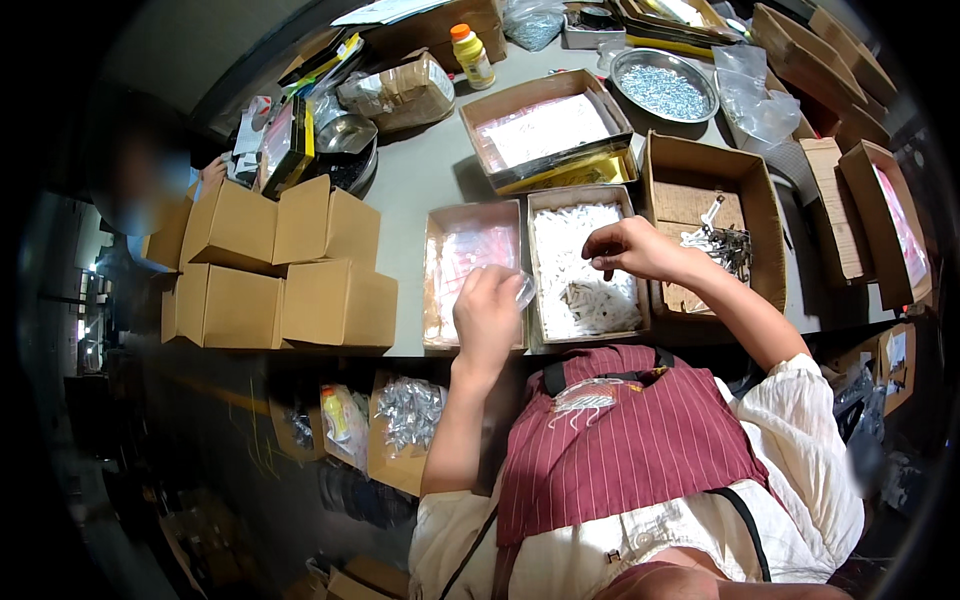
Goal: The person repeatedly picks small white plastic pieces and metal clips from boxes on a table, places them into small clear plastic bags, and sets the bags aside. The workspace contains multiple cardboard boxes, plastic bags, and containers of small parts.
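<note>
My left hand (484,318) is closed on a small clear plastic bag (526,291), which sticks out to the right of the fingers. Below that hand lies a shallow carton (432,270) with pinkish clear bags in it. My right hand (640,248) hovers over the carton of small white parts (585,222), its fingers curled in toward the thumb. Whatever the right fingertips hold, if anything, is too small to make out. Right of it stands a deeper brown carton (700,165) with white and dark metal pieces (722,246) inside.
Open brown boxes (325,305) stand grouped at the table's left, where another person's hand (213,172) shows. Farther back are a carton with white sheets (545,130), a metal bowl of small screws (665,88) and a yellow bottle (472,60). Below the edge sits a carton of silvery packets (408,415).
</note>
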Demonstrator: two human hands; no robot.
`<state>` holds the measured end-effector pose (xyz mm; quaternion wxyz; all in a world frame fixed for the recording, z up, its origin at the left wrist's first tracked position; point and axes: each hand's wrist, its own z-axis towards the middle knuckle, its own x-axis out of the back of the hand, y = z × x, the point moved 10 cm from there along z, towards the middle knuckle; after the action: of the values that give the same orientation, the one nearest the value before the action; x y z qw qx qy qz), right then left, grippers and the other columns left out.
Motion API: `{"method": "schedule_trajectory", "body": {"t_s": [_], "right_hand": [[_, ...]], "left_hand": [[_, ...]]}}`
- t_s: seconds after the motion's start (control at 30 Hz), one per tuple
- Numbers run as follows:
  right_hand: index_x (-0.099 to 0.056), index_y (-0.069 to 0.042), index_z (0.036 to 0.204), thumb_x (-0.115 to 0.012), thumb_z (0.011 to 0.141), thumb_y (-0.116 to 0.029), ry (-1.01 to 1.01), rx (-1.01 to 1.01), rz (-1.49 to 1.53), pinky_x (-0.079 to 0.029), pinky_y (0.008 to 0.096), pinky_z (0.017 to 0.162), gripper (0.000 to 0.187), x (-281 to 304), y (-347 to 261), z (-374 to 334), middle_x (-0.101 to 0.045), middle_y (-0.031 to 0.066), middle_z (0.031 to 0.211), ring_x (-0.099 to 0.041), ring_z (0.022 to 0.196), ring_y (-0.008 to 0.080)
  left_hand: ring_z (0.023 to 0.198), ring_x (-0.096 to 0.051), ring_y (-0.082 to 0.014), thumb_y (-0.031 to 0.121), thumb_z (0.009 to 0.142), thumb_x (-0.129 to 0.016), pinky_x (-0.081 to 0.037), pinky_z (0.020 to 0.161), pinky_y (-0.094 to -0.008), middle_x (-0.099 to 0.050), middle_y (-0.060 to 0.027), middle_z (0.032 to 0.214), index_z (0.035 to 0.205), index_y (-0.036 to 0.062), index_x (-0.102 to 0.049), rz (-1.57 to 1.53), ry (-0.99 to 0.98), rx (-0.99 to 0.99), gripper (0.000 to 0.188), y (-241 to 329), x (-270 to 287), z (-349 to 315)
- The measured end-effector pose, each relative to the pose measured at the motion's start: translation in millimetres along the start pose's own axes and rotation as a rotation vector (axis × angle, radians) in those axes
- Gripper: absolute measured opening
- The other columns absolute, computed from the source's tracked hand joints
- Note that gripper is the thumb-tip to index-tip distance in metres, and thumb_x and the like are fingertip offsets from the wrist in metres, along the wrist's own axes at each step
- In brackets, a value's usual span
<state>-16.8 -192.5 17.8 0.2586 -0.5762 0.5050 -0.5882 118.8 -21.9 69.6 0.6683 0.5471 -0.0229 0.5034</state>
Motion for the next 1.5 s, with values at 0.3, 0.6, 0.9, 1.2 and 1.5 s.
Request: {"method": "schedule_trajectory", "body": {"t_s": [0.3,0.6,0.9,1.2,1.5], "right_hand": [[-0.072,0.005,0.105,-0.072,0.089,0.002,0.165,0.178,-0.032,-0.058,0.0354,0.069,0.016,32,-31,-24,-0.075,0.0158,0.094,-0.075,0.076,0.0225],[-0.059,0.001,0.122,-0.067,0.084,0.001,0.213,0.42,-0.556,-0.057,0.0453,0.075,0.039,48,-102,-57,-0.069,0.0189,0.097,-0.071,0.087,0.0373],[-0.06,-0.002,0.118,-0.066,0.08,0.003,0.076,0.388,-0.698,-0.056,0.0453,0.084,0.039,40,-113,-63,-0.068,0.0181,0.103,-0.069,0.098,0.0374],[-0.068,-0.01,0.128,-0.069,0.07,-0.003,-0.006,0.218,-0.707,-0.014,0.0708,0.123,0.059,22,-52,-85,-0.058,0.0161,0.143,-0.035,0.148,0.0443],[-0.075,-0.013,0.115,-0.065,0.08,-0.007,0.242,0.217,-0.189,-0.041,0.0485,0.108,0.037,80,17,-78,-0.071,0.0073,0.116,-0.062,0.111,0.0301]], "left_hand": [[0.075,-0.064,-0.0199,0.01,0.091,-0.075,-0.051,0.07,-0.0327,-0.066,-0.0109,0.084,0.095,-0.0011,-0.074,-0.206,-0.172,0.04,0.013,23,-59,12],[0.075,-0.063,-0.0303,0.019,0.081,-0.085,-0.05,0.066,-0.0431,-0.062,-0.0094,0.081,0.08,0.0034,-0.065,-0.004,-0.197,-0.178,0.025,69,-98,14],[0.078,-0.064,-0.0268,0.019,0.081,-0.087,-0.054,0.067,-0.0387,-0.062,-0.011,0.092,0.1,0.003,-0.068,-0.161,-0.173,-0.231,0.032,73,-117,19],[0.095,-0.064,-0.0272,0.006,0.077,-0.082,-0.056,0.076,-0.0382,-0.061,-0.0103,0.101,0.109,0.0026,-0.066,-0.159,-0.283,-0.169,0.036,81,-132,19],[0.098,-0.06,-0.0369,0.01,0.075,-0.08,-0.044,0.085,-0.0458,-0.065,-0.0148,0.098,0.096,0.006,-0.06,-0.05,-0.373,-0.234,0.03,59,-160,3]]}}
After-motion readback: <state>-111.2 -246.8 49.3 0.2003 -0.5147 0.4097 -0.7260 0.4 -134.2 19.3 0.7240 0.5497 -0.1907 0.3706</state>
